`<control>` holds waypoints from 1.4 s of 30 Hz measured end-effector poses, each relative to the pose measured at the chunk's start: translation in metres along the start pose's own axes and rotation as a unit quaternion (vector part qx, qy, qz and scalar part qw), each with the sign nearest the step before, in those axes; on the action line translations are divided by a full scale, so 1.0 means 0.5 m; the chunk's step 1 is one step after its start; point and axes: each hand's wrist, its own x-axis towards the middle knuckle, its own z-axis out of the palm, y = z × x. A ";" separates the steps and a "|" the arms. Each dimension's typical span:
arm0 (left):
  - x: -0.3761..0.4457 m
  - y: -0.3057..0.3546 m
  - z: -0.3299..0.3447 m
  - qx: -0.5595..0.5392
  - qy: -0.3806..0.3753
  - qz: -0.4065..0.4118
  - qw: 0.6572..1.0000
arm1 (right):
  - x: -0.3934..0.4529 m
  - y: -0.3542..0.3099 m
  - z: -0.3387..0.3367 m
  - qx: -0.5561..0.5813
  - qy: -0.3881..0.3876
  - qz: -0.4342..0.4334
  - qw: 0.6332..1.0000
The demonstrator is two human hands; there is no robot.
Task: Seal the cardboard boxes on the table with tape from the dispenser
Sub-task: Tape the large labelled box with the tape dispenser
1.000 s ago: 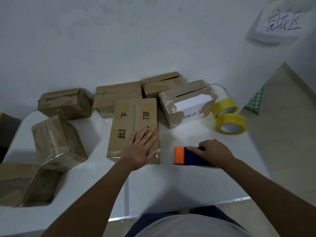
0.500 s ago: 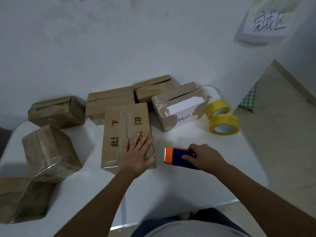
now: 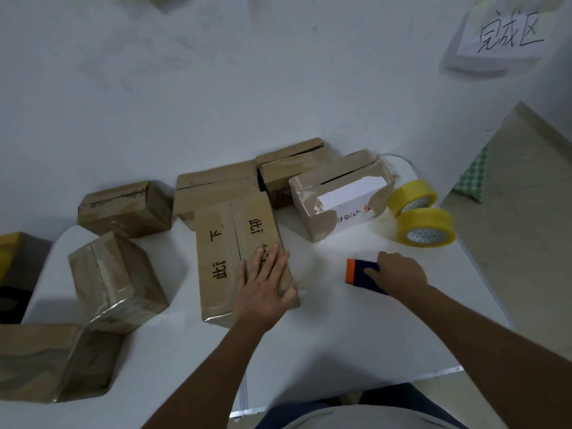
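A flat cardboard box (image 3: 229,243) with black printed characters lies in the middle of the white table (image 3: 340,342), its two top flaps meeting at a centre seam. My left hand (image 3: 263,286) lies flat on the box's near right corner, fingers straight. To the right, my right hand (image 3: 399,274) grips the blue tape dispenser (image 3: 360,274) with its orange front end; the dispenser rests on the table, apart from the box.
Several other cardboard boxes stand around: one torn box (image 3: 337,196) with a white inside at back right, taped ones (image 3: 114,280) at left. Two yellow tape rolls (image 3: 425,224) sit near the table's right edge. A paper sign (image 3: 510,35) hangs on the wall.
The camera view has shifted. My left hand stays flat on the box. My right hand keeps its hold on the dispenser, which sits a little farther from the box.
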 end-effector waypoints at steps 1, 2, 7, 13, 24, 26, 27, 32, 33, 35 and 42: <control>0.003 -0.001 -0.001 -0.001 -0.003 0.001 1.000 | 0.002 0.011 0.005 0.004 0.011 0.009 1.000; 0.007 -0.001 0.000 -0.004 -0.008 0.001 1.000 | 0.003 0.012 0.013 0.014 0.027 0.014 0.999; 0.009 -0.012 0.002 -0.061 -0.007 0.010 0.998 | 0.001 -0.060 0.060 0.179 0.032 -0.010 0.983; 0.009 -0.021 -0.018 -0.177 -0.021 0.012 0.984 | -0.003 -0.086 0.127 0.209 0.069 -0.025 0.975; 0.012 -0.059 -0.054 -0.399 -0.068 -0.004 0.914 | -0.077 -0.204 0.070 0.728 -0.196 0.096 0.649; 0.013 -0.063 -0.053 -0.417 -0.073 -0.003 0.906 | -0.083 -0.198 0.069 0.709 -0.127 0.079 0.689; 0.014 -0.064 -0.053 -0.421 -0.079 -0.004 0.903 | -0.086 -0.197 0.069 0.690 -0.083 0.062 0.716; 0.023 -0.089 -0.049 -0.368 -0.119 0.062 0.920 | -0.104 -0.202 0.074 0.581 0.068 -0.005 0.811; 0.022 -0.098 -0.047 -0.330 -0.128 0.089 0.931 | -0.105 -0.202 0.079 0.575 0.080 -0.008 0.814; 0.018 -0.117 -0.040 -0.195 -0.120 0.159 0.960 | -0.108 -0.201 0.086 0.563 0.101 -0.018 0.820; 0.013 -0.135 -0.020 -0.041 -0.059 0.213 0.974 | -0.114 -0.207 0.092 0.538 0.146 -0.040 0.829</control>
